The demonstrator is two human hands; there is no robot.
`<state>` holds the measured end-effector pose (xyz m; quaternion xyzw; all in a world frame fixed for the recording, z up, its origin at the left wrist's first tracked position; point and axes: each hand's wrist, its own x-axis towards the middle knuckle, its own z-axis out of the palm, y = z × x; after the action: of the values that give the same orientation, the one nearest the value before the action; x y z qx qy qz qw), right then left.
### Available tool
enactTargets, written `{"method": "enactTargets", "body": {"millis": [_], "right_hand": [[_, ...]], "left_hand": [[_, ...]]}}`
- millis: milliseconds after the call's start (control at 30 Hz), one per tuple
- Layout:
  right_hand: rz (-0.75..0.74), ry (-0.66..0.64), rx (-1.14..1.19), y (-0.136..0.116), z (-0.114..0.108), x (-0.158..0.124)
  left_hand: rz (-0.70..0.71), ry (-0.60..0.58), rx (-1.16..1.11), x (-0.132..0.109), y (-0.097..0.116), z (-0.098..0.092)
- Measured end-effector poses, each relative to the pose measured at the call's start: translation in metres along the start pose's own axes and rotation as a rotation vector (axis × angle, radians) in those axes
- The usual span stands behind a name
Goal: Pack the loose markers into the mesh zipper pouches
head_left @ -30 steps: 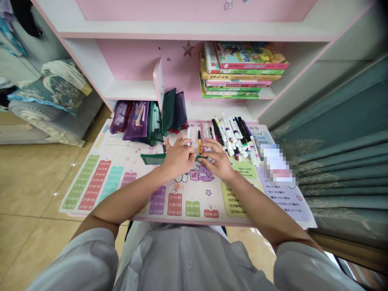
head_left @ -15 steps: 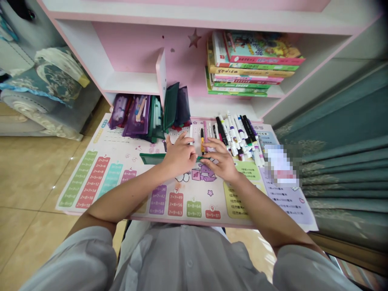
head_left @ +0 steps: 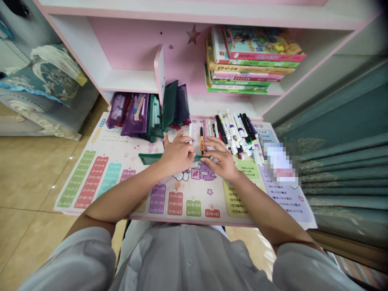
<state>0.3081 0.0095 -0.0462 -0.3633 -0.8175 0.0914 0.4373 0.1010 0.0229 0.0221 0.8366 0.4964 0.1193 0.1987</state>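
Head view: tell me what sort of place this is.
Probably a child's bedroom study corner: a pink-and-white desk hutch holds children's books, a times-table desk mat covers the desk, and marker pens lie in a row.

Desk mat (head_left: 91,182) showing pale pink ground, green, red, teal, purple multiplication tiles; pencil pouch (head_left: 148,159) showing dark green; curtain (head_left: 342,173) showing teal, pale damask pattern; bookcase (head_left: 127,44) showing pink panels, white shelves.

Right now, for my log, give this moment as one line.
left hand: on dark green pouch | right hand: at its narrow green end | beside: marker pens | under: times-table desk mat
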Motion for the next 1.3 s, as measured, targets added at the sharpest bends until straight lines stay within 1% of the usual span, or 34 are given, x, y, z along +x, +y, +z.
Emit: {"method": "enactTargets", "body": {"millis": [100,233,400,600,867,1067,1200,1300], "right_hand": [[-0.012,0.009,0.014,0.0,0.001,0.0],[0.016,0.003,0.024,0.001,0.001,-0.001],[0.019,0.007,0.026,0.002,0.0,-0.001],[0.005,0.009,0.014,0.002,0.0,-0.001],[0.016,0.008,-0.006,0.0,-0.003,0.0],[-0.011,0.04,0.017,0.001,-0.003,0.001],[-0.005,0.038,0.022,0.004,-0.002,0.0],[-0.025,0.045,0.013,0.005,-0.002,0.0]], "left_hand": [[0.0,-0.005,-0.002,0.0,-0.001,0.0],[0.007,-0.017,-0.016,0.001,-0.003,-0.002],[-0.008,-0.02,-0.005,0.001,-0.003,-0.004],[-0.03,-0.051,0.009,0.002,-0.002,-0.008],[0.013,-0.016,-0.013,0.001,-0.007,-0.008],[-0.044,-0.085,0.036,0.001,-0.005,-0.015],[-0.042,-0.124,0.046,0.0,-0.006,-0.019],[-0.039,-0.13,0.06,0.0,-0.007,-0.021]]}}
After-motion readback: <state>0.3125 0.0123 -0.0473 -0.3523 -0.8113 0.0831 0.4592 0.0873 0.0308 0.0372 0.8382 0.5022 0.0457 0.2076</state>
